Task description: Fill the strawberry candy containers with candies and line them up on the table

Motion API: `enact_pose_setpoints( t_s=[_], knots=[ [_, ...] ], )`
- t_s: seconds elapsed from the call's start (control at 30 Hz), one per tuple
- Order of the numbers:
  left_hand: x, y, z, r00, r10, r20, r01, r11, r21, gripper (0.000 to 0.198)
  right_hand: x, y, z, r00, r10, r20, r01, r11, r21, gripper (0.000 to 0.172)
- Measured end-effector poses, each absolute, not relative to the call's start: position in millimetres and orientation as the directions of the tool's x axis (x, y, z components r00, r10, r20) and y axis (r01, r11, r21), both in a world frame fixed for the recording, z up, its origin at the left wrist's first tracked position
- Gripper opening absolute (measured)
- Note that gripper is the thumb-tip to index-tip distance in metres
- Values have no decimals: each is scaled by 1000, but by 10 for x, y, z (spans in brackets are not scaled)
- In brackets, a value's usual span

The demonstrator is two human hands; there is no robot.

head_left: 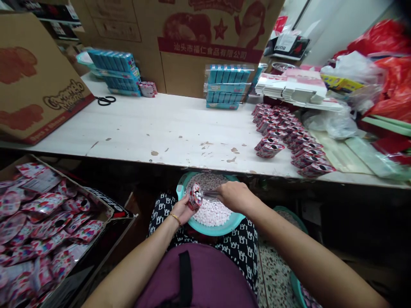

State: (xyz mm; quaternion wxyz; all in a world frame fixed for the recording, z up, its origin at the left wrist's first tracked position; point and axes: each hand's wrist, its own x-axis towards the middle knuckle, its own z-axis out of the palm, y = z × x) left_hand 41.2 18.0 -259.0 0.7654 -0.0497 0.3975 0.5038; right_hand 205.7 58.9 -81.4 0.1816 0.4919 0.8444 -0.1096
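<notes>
Head view: pouch point(195, 196) is pinched upright in left hand point(183, 210) grip over basin point(221, 229), presumably so spills are caught; metal tool point(210, 193) is clamped by right hand point(236, 196) at 3 o'clock.

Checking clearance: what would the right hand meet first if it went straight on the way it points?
Likely the small red-and-white foil pouch in the left hand, above the round teal plastic basin.

The basin point(221, 231) was teal, its candies point(212, 211) pale pink-white. At its ten o'clock, the pouch point(195, 196) was red, pink and white. The scoop point(210, 193) was silvery. The trousers point(240, 246) bore white lettering on black. The tabletop point(167, 128) was white, flecked brown.
</notes>
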Motion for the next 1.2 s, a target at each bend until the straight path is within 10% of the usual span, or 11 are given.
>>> enact_pose_setpoints(
  t_s=[0.27,0.47,0.9,1.2],
  knots=[
    [476,212,-2575,371,686,-626,-835,541,97,20,2629,635,-1078,-330,907,-262,901,220,-373,31],
    [740,271,-2455,361,718,-595,-809,559,183,12,2294,498,-1508,-174,972,-161,817,51,-574,30],
    [1751,1037,-1436,303,932,-197,-818,360,448,27,2950,1169,-722,-94,994,54,889,109,-445,43],
    [2242,2106,-1714,236,969,-77,-249,137,959,93,4063,1693,-810,-159,980,116,981,170,-96,50]
  ],
)
